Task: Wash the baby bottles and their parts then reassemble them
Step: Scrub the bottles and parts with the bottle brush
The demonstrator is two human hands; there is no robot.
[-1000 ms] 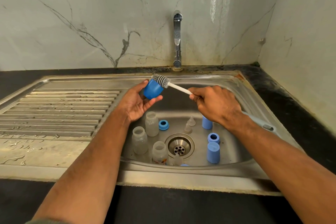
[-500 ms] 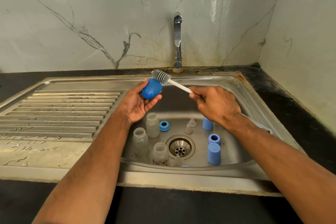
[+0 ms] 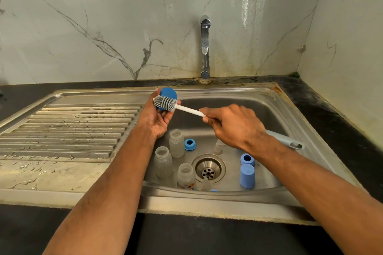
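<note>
My left hand [image 3: 154,117] holds a blue bottle cap [image 3: 169,92] over the left edge of the sink basin. My right hand [image 3: 234,125] grips the white handle of a bottle brush, whose grey bristle head [image 3: 165,103] lies across the front of the cap. In the steel sink [image 3: 275,114] below stand three clear bottles [image 3: 176,143] [image 3: 163,162] [image 3: 186,175] left of the drain. Blue screw rings [image 3: 190,144] [image 3: 247,159], a blue cap [image 3: 247,175] and clear teats [image 3: 218,146] sit around the drain.
The tap [image 3: 205,47] rises from the back of the sink, with no water running. A ribbed wet draining board [image 3: 68,128] lies to the left. Dark countertop [image 3: 339,116] and marble walls surround the sink. The drain [image 3: 208,168] is in the basin's middle.
The brush head has moved from above the cap's right side down across its front. My left hand has turned the cap and lifted it slightly.
</note>
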